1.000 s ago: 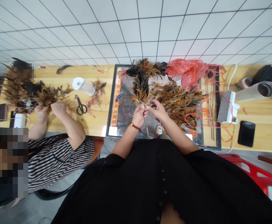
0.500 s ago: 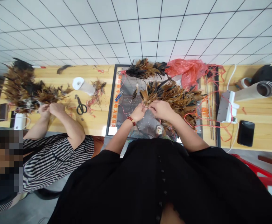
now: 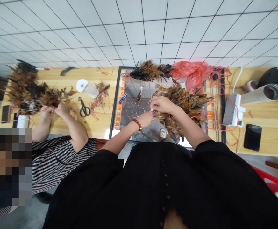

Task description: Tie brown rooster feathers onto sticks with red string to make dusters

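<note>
Feather pile point(image 3: 188, 97), centre-right of frame, stretches rightward from the nearer right hand point(image 3: 162, 104) — left hand point(image 3: 146, 119) lower, farther — whether either grip grasps anything, I cannot tell

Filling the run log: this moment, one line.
left hand: close to right hand | right hand: at feather pile | grips: hidden | loose feather: left of pile | blue tool: unheld

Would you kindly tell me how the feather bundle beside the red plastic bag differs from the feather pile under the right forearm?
The feather bundle is narrow; the feather pile spreads wider. The feather bundle shows more black; the feather pile looks mostly brown. The feather bundle lies nearer the wall; the right forearm covers part of the feather pile. Both mix brown and dark feathers.
</note>
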Tool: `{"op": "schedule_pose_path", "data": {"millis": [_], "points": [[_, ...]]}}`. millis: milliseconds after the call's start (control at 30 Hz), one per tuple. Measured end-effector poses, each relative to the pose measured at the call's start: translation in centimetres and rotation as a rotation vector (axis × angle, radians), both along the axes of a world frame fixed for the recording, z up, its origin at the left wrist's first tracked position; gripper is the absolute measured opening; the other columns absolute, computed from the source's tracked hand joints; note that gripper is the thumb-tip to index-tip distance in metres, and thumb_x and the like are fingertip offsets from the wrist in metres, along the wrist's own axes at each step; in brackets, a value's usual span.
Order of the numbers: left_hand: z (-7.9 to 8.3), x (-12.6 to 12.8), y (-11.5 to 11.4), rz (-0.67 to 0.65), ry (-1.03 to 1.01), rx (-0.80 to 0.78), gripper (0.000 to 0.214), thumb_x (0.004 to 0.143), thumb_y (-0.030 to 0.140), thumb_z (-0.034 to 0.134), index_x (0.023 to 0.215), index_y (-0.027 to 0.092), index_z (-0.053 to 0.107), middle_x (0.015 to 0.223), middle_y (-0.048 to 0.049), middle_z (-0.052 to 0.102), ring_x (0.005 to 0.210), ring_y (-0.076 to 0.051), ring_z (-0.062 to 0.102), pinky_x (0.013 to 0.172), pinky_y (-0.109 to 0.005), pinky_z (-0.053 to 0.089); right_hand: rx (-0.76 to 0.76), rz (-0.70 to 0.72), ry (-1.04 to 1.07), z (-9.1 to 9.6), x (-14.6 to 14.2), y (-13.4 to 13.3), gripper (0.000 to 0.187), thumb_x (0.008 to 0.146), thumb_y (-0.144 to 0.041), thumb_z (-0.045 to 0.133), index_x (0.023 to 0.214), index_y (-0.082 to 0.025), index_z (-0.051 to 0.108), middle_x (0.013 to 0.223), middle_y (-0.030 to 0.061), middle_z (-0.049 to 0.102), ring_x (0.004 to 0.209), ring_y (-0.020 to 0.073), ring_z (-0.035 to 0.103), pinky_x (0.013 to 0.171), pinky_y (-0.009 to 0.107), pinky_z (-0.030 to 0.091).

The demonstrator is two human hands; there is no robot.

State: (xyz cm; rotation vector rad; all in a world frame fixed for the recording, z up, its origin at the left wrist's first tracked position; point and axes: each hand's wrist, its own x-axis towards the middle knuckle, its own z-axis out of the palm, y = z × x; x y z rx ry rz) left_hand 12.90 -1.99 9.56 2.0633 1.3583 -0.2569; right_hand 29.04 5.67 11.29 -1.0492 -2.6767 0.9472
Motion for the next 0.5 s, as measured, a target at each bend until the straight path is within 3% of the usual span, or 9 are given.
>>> {"op": "schedule_pose_path", "data": {"millis": [100, 267, 367, 500], "points": [[-0.1, -0.3, -0.8, 0.083, -0.060, 0.093, 0.020, 0.094, 0.014, 0.043, 0.103, 0.009, 0.060, 0.099, -0.0188, 0.062, 0.098, -0.028, 0.062, 0.089, -0.040, 0.045, -0.180, -0.082, -0.002, -3.0, 0.6, 0.9, 0.005, 0.074, -0.020, 0.071, 0.076, -0.019, 0.076, 0.077, 0.0000, 0.071, 0.076, 0.0133, 0.061, 0.065, 0.023, 0.035], [-0.8, -1.2, -0.8, 0.249, -0.491, 0.156, 0.010, 0.086, 0.011, 0.054, 0.090, 0.015, 0.062, 0.077, -0.0087, 0.048, 0.089, -0.028, 0.054, 0.087, -0.039, 0.038, -0.496, -0.216, 0.206, -6.2, 0.8, 1.2, 0.007, 0.066, -0.024, 0.074, 0.065, -0.017, 0.072, 0.062, -0.0034, 0.066, 0.062, 0.0098, 0.054, 0.065, 0.023, 0.040], [-0.7, -1.8, 0.1, 0.209, -0.655, 0.059, 0.018, 0.081, 0.009, 0.059, 0.095, 0.019, 0.065, 0.073, -0.0051, 0.045, 0.082, -0.025, 0.051, 0.085, -0.036, 0.037, -0.750, -0.263, 0.273, -6.9, 1.2, 1.0, 0.017, 0.060, -0.030, 0.078, 0.064, -0.016, 0.070, 0.057, -0.0041, 0.062, 0.055, 0.0076, 0.048, 0.057, 0.021, 0.038], [-0.2, -2.2, 1.4, 0.128, -0.750, -0.129, 0.017, 0.075, 0.008, 0.066, 0.086, 0.021, 0.064, 0.074, -0.0039, 0.051, 0.076, -0.021, 0.051, 0.085, -0.035, 0.038, -1.032, -0.319, 0.253, -7.6, 2.4, -0.3, 0.031, 0.052, -0.034, 0.087, 0.067, -0.016, 0.066, 0.051, -0.0042, 0.056, 0.044, 0.0057, 0.039, 0.042, 0.019, 0.026]]}}
